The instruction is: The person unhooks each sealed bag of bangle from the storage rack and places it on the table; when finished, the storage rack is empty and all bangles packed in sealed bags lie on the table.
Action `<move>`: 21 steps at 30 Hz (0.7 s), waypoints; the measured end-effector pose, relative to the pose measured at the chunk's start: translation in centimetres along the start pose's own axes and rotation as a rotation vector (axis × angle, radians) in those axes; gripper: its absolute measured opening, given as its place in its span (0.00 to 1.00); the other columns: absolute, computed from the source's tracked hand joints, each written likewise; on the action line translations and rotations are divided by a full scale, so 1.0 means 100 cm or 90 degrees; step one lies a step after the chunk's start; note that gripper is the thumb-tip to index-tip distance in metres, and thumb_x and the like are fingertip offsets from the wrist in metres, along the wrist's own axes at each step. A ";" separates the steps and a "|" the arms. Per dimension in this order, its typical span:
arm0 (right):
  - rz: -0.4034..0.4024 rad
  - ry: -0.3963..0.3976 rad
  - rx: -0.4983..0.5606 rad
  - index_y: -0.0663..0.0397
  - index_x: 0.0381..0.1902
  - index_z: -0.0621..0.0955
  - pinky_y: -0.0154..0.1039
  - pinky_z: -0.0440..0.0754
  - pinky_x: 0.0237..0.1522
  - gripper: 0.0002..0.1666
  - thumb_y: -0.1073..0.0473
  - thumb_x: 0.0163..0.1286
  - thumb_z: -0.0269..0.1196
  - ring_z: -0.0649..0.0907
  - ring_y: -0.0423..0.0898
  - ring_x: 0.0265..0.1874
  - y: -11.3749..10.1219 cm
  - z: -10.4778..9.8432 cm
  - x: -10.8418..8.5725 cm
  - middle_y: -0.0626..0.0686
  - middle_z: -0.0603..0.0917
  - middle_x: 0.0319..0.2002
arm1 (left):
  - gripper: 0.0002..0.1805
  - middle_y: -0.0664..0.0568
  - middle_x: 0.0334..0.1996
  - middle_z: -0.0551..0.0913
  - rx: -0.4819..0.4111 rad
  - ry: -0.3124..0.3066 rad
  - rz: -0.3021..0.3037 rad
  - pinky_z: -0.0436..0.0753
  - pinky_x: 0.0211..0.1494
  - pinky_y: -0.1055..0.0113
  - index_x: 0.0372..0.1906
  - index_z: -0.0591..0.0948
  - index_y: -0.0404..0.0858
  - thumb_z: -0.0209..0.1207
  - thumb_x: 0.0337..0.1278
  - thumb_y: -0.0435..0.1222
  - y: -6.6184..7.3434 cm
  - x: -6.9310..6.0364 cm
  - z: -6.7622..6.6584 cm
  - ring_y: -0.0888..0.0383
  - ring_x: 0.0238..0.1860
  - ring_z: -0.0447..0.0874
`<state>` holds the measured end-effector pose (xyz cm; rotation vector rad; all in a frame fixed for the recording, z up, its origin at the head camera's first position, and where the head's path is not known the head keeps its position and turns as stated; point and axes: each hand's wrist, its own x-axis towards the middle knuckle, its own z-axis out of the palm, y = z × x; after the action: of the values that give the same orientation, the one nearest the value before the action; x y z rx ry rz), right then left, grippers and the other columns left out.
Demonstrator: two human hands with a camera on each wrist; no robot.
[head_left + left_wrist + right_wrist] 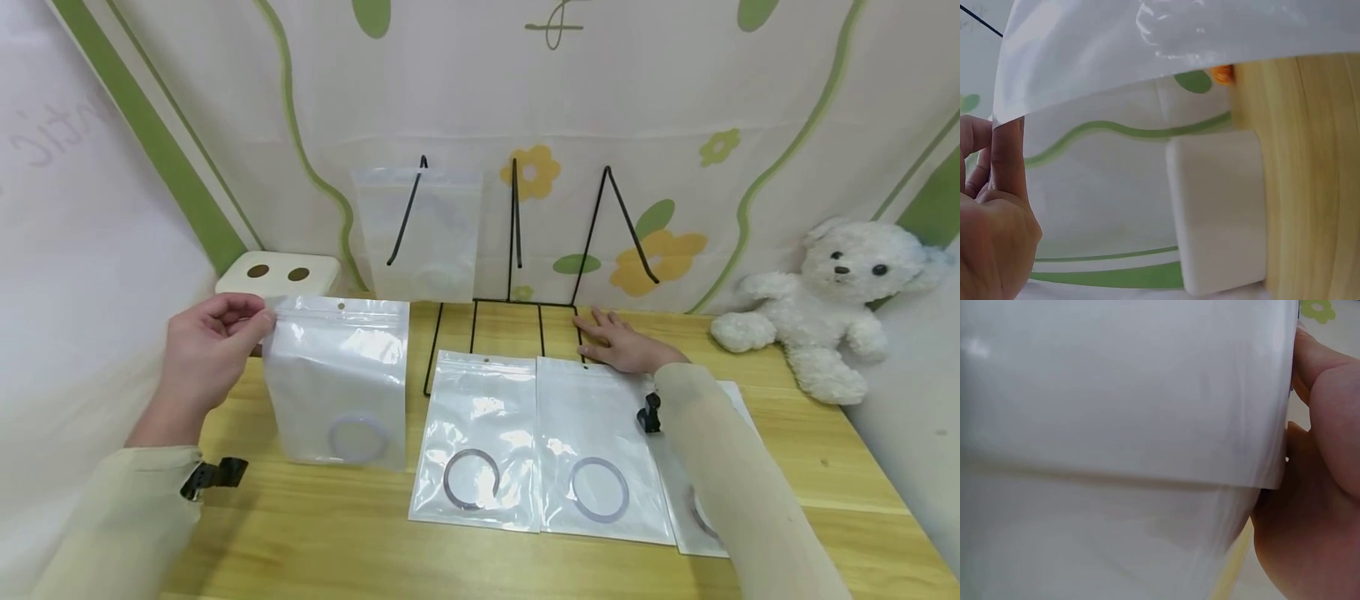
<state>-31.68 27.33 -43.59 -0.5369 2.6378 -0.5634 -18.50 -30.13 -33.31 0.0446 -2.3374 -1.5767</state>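
Observation:
My left hand [210, 354] pinches the upper left corner of a glossy white zip bag [307, 358]. A pale lilac bangle [358, 418] shows through that bag, which hangs upright above the table. The left wrist view shows the hand [997, 194] at the bag's corner. My right hand [622, 343] rests with fingers spread at the right side of the base of a black wire display rack [525, 301]. Another bag [420, 242] hangs on the rack's left prong. The right wrist view shows white bags [1116, 394] close beside the right hand [1329, 456].
Flat on the wooden table [315, 533] lie a bag with a dark bangle [446, 483], a bag with a lilac bangle [551, 500] and a third bag [675, 508] partly under the right sleeve. A white box [277, 271] stands back left, a white teddy bear [832, 308] right.

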 end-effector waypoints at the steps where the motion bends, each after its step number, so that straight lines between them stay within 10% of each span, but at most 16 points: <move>1: 0.002 -0.001 -0.001 0.42 0.90 0.51 0.83 0.35 0.78 0.44 0.37 0.88 0.51 0.33 0.73 0.86 0.000 0.000 0.000 0.66 0.35 0.89 | 0.03 0.71 0.32 0.86 0.015 -0.008 -0.003 0.87 0.32 0.77 0.44 0.84 0.44 0.65 0.74 0.32 -0.003 0.004 0.001 0.73 0.30 0.85; 21: 0.013 0.000 0.003 0.45 0.90 0.50 0.83 0.35 0.78 0.43 0.40 0.88 0.51 0.33 0.73 0.86 -0.003 -0.001 -0.001 0.66 0.34 0.88 | 0.18 0.69 0.35 0.83 0.052 -0.143 -0.062 0.89 0.37 0.72 0.59 0.79 0.22 0.61 0.78 0.34 -0.061 0.024 0.042 0.73 0.34 0.83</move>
<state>-31.56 27.13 -43.30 -0.5072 2.6375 -0.5637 -22.89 -29.23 -39.68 0.0008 -2.6083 -1.6046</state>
